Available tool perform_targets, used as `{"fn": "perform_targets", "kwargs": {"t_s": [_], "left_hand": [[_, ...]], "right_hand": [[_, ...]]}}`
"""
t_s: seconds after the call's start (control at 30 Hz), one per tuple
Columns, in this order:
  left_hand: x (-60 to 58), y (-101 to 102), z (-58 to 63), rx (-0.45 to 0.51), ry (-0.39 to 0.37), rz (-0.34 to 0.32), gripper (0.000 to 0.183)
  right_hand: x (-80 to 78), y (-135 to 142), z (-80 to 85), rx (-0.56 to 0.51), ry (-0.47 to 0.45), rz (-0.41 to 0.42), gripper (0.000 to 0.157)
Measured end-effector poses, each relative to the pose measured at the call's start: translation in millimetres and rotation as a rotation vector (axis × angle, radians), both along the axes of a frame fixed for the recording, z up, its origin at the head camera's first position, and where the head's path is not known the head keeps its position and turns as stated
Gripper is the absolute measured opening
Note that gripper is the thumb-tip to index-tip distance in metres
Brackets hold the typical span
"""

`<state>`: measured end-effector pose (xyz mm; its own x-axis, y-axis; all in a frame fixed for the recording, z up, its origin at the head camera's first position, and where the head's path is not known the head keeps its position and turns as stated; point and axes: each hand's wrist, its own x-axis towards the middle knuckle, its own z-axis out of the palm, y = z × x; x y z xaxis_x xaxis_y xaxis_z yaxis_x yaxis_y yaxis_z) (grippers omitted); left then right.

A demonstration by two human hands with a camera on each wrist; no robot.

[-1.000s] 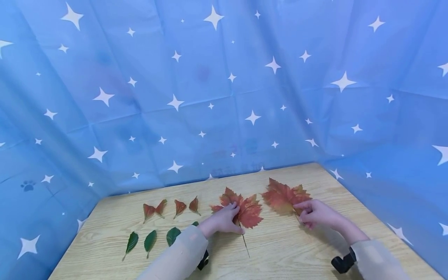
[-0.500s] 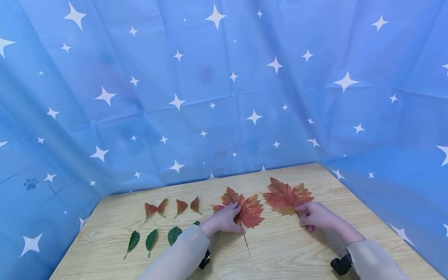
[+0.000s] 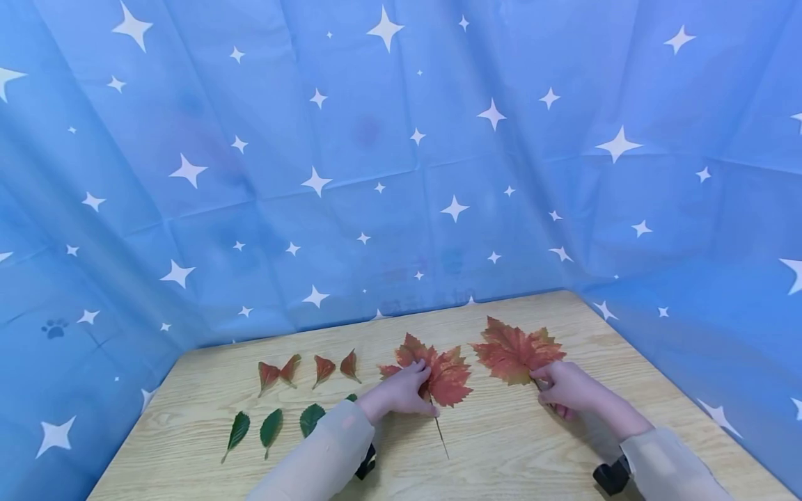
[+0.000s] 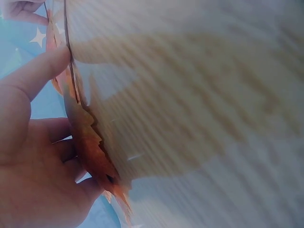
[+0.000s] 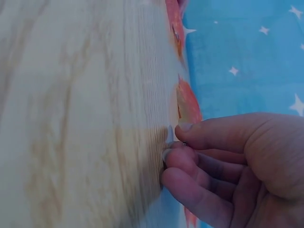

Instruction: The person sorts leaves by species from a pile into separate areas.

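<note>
Two red-orange maple leaves lie on the wooden table in the head view. My left hand [image 3: 404, 391] rests on the left maple leaf [image 3: 451, 379], fingers spread over it and the thumb [image 4: 54, 64] against its thin dark stem [image 4: 67, 28]. That stem runs down toward the table's front. To the right, my right hand [image 3: 575, 393] pinches the stem of the other maple leaf [image 3: 510, 351] just below its blade. In the right wrist view, thumb and fingers [image 5: 183, 159] meet low over the wood, hiding most of that stem.
Small reddish leaves [image 3: 324, 370] line the back left of the table [image 3: 489, 452]. Green leaves [image 3: 271, 430] form a row in front of them, partly covered by my left sleeve [image 3: 328, 452]. A blue star-patterned cloth [image 3: 376, 139] hangs behind and along the sides.
The right maple leaf has turned a little and shifted slightly right, with my right hand still pinching its stem. My left hand and its leaf stay in place.
</note>
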<state>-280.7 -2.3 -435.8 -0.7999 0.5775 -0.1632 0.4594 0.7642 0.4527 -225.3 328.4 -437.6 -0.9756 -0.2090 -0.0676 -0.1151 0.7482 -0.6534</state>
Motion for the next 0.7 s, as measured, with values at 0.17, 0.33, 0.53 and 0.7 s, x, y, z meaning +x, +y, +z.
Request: {"fn": "perform_targets", "kwargs": {"t_s": [0.17,0.33,0.53,0.7], "left_hand": [[-0.7,1.0,0.9,-0.007,0.0,0.001,0.087],[-1.4,1.7,0.4,-0.019,0.008,-0.005,0.087],[-2.5,1.8,-0.6,-0.022,0.031,-0.008,0.088],[-5.7,3.1,-0.6,-0.015,0.04,0.013,0.089]], "right_hand": [[0.9,-0.7,0.6,0.007,-0.002,-0.012,0.049],[2.6,-1.8,0.7,0.017,0.008,-0.011,0.047],[1.7,-3.5,-0.3,0.011,-0.014,-0.048,0.049],[1.6,-3.2,-0.4,0.009,-0.022,-0.057,0.05]]}}
